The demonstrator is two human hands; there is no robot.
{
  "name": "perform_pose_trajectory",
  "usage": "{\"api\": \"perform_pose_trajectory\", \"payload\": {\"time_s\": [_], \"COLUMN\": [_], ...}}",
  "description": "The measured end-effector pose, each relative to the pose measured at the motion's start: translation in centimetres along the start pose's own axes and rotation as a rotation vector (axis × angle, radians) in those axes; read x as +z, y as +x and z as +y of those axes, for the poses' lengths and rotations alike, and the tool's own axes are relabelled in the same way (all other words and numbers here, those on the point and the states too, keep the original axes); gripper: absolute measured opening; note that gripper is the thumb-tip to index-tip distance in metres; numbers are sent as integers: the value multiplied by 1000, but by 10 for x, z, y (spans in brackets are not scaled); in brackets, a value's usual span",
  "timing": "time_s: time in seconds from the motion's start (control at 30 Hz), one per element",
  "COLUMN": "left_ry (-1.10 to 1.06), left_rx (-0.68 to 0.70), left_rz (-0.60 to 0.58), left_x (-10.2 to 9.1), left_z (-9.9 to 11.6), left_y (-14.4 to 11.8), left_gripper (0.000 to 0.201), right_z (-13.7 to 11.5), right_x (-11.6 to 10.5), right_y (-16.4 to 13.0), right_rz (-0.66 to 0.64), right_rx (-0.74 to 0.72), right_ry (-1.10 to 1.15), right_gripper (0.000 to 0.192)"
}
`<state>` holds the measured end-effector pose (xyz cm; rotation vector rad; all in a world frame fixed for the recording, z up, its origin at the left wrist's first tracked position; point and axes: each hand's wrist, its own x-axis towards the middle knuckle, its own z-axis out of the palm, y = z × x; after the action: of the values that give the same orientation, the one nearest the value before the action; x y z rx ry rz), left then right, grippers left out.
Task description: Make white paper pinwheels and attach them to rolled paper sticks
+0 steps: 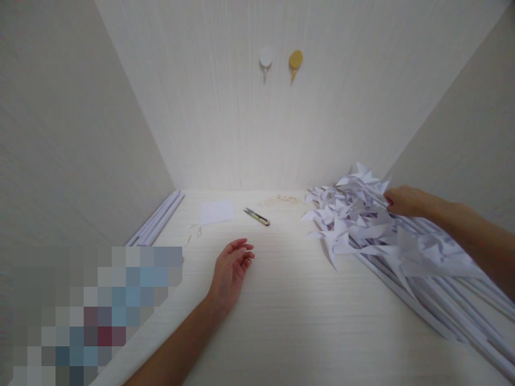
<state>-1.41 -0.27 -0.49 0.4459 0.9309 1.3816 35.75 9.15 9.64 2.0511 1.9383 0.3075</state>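
My left hand (231,273) is over the middle of the white table, palm turned inward, its fingers loosely bent and apart with nothing in them. At the right, my right hand (402,201) is closed at the far side of a heap of white paper pinwheels (362,222). Its fingers are wrapped around what looks like the rolled-paper stick of one pinwheel, partly hidden by the hand. The pinwheel heads point toward the back wall, and their long sticks (442,305) run toward the near right.
Thread snips (256,216) and a white paper sheet (216,212) lie near the back of the table (298,321). Rolled paper sticks (161,217) rest along the left wall. Thread scraps (199,231) are beside the sheet. Two hooks (295,60) hang on the back wall. The lower left is blurred out.
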Motion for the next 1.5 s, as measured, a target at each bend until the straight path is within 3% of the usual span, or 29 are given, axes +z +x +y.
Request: {"api": "perform_pose_trajectory", "payload": {"time_s": [0.27,0.77,1.03,1.13,1.27,1.43,1.5], "left_ry": [5,5,1,2,11,55,132], "left_rx": [3,-2,-1,12,30,100,149], "left_rz": [0,-7,-18,-33,-58,-103,-110], "left_x": [1,-1,-2,-2,-1,-4,-5], "left_z": [0,-1,-2,-3,-3,-4,-5], "left_y": [-1,2,2,3,3,2,5], "left_gripper": [19,20,20,19,16,24,23], "right_z": [-4,-10,-21,-45,-109,-205,-233], "right_x": [9,13,-10,-28,-40,-19,-6], "right_y": [4,-3,-15,-24,-52,-97,-108], "right_rz": [-162,-143,-83,4,242,198,138], "right_rx": [-9,-4,38,37,-85,-354,-383], "right_ry": [-85,-61,-35,-12,183,388,437], "right_gripper": [18,19,18,26,22,19,16]}}
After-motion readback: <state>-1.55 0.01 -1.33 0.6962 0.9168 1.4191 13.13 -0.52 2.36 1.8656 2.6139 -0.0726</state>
